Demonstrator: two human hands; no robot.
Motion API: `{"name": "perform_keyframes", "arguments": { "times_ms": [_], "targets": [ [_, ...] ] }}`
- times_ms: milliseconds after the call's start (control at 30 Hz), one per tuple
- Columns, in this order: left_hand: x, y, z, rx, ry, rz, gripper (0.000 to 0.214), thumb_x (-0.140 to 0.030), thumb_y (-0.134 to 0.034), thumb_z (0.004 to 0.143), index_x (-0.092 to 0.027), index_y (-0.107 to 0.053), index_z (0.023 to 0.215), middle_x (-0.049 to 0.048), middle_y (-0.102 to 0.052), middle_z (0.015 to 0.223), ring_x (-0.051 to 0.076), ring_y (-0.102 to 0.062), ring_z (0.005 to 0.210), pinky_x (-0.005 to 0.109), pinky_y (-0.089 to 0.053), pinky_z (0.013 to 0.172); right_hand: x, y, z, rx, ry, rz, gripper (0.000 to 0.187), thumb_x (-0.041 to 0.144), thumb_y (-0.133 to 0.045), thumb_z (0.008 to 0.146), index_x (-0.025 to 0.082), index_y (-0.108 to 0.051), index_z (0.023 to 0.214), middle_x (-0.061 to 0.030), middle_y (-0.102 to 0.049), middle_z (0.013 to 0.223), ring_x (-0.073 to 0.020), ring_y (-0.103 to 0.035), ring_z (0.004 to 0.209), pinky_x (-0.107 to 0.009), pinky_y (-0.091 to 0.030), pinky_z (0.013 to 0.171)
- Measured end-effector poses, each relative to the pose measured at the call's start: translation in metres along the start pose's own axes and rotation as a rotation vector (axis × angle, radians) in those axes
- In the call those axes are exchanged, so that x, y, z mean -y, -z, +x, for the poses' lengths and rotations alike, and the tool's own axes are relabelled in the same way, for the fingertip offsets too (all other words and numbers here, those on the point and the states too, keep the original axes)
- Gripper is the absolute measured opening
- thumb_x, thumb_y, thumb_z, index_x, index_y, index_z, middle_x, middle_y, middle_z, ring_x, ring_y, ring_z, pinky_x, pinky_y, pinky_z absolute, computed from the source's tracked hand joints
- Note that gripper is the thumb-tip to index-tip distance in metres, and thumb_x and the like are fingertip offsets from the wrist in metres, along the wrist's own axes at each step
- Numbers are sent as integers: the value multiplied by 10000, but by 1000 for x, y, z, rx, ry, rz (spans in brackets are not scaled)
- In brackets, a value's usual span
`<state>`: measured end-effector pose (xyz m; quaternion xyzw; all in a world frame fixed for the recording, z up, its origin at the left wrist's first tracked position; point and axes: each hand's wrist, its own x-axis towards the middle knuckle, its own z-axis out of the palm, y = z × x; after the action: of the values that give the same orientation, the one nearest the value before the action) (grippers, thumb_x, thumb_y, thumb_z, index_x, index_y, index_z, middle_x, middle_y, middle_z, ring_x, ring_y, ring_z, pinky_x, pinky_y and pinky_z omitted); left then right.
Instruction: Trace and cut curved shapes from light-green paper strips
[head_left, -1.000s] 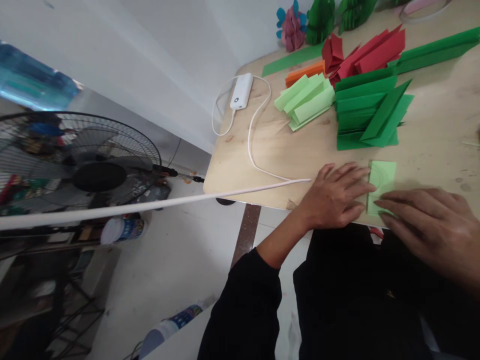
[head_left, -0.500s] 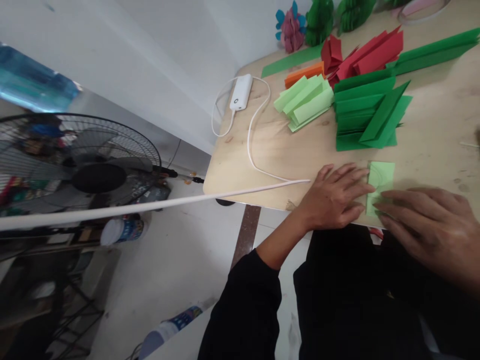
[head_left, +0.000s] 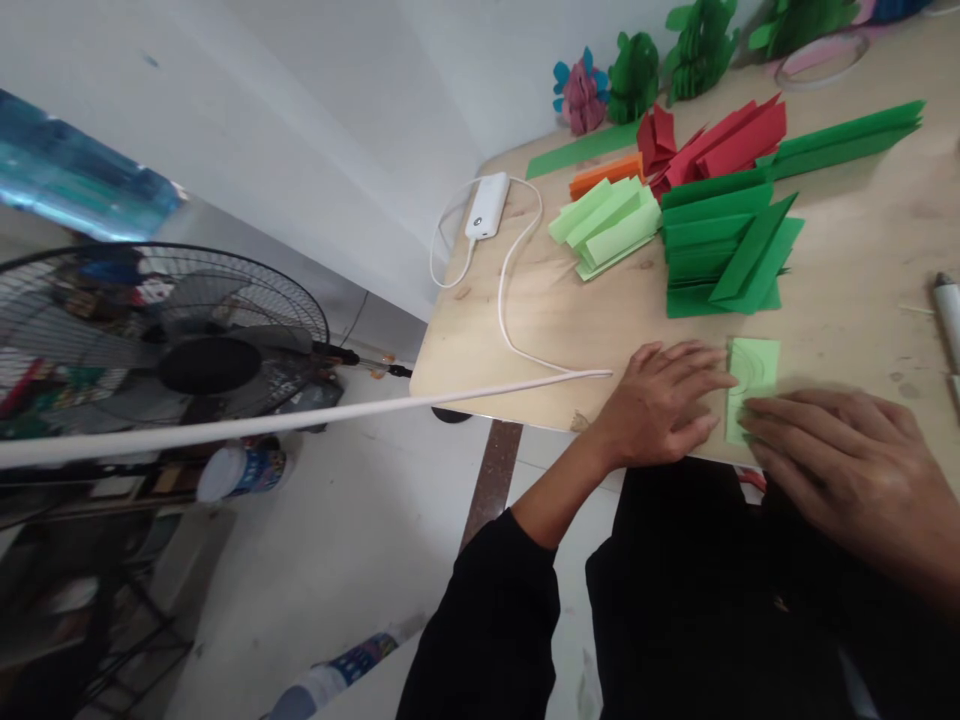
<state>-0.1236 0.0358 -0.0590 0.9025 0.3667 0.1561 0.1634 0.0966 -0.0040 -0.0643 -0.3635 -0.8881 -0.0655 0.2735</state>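
A light green slip [head_left: 761, 362] with a faint curved line lies flat on the table [head_left: 847, 320]. The left hand [head_left: 664, 405] rests palm down with fingers spread loosely, fingertips at the slip's left edge. The right hand [head_left: 847, 455] has its fingers together over the slip's near end; whether they pinch it I cannot tell. Dark green folded papers [head_left: 720, 245] lie beyond the slip

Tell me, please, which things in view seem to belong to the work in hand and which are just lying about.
Likely in the work:
- light green slip, at the fingers of the left hand and right hand
- perhaps the folded light green papers behind it

Apparently just lying about:
- white device and its cable
- fan
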Motion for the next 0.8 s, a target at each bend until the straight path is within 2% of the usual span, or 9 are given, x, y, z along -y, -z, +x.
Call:
{"name": "perform_keyframes", "arguments": {
  "times_ms": [100, 200, 433, 800],
  "targets": [
    [0, 1, -1, -48, 26, -55, 405, -318, -432, 887, -164, -562, 1239, 75, -519, 1406, 168, -370, 1366, 364, -210, 1141, 0, -1, 0, -13, 11, 2, 184, 239, -572, 834, 208, -644, 1000, -66, -736, 979, -259, -608, 944, -398, -401, 759],
    [-1, 0, 0, -77, 24, -78, 392, -332, -438, 892, -152, -572, 1214, 76, -539, 1387, 180, -379, 1359, 370, -208, 1147, 0, 0, 0, -13, 4, 8, 186, 251, -564, 843, 212, -641, 1008, -63, -737, 977, -252, -609, 932, -394, -393, 763],
    [-4, -9, 6, -132, 4, -55, 476, -375, -453, 902, -114, -480, 1300, 89, -567, 1346, 197, -393, 1344, 357, -279, 1116, 4, 1, 1, 13, -38, 21, 191, 241, -528, 864, 201, -660, 997, -78, -736, 982, -263, -595, 946, -413, -387, 770],
    [-2, -15, 5, -115, -29, 36, 403, -364, -439, 916, -139, -545, 1234, 70, -603, 1317, 213, -426, 1320, 402, -256, 1124, 0, -2, -1, -1, 8, 24, 191, 233, -547, 851, 179, -661, 995, -82, -730, 992, -278, -585, 963, -421, -399, 759]
  ]
}}
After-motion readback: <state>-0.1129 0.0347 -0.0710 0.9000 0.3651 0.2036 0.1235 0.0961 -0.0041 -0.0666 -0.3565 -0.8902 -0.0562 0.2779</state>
